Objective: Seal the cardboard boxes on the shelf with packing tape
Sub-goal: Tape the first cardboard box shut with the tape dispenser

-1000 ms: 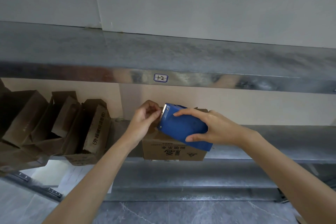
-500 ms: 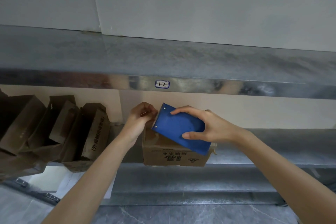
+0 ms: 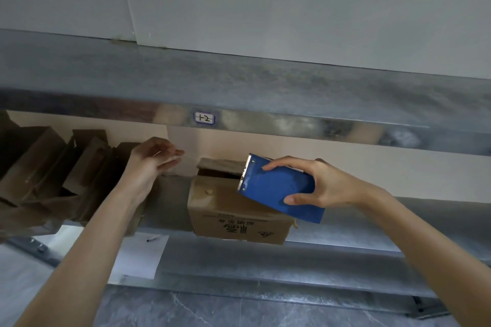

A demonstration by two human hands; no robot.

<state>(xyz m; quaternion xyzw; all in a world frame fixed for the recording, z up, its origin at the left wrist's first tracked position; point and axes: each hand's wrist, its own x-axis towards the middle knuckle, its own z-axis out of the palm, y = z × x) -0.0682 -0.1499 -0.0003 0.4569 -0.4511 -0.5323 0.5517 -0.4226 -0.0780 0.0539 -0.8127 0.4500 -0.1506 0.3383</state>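
Blue tape dispenser is gripped by right hand; left hand is held open, apparently empty. Raised flap of cardboard box should be pressed flat first.

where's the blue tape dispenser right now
Head view, right of centre: the right hand holds the blue tape dispenser over the cardboard box's right side.

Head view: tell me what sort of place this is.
Probably a storeroom or packing area: metal shelving with a handwritten label, cardboard boxes on it, and a blue tape dispenser in the right hand.
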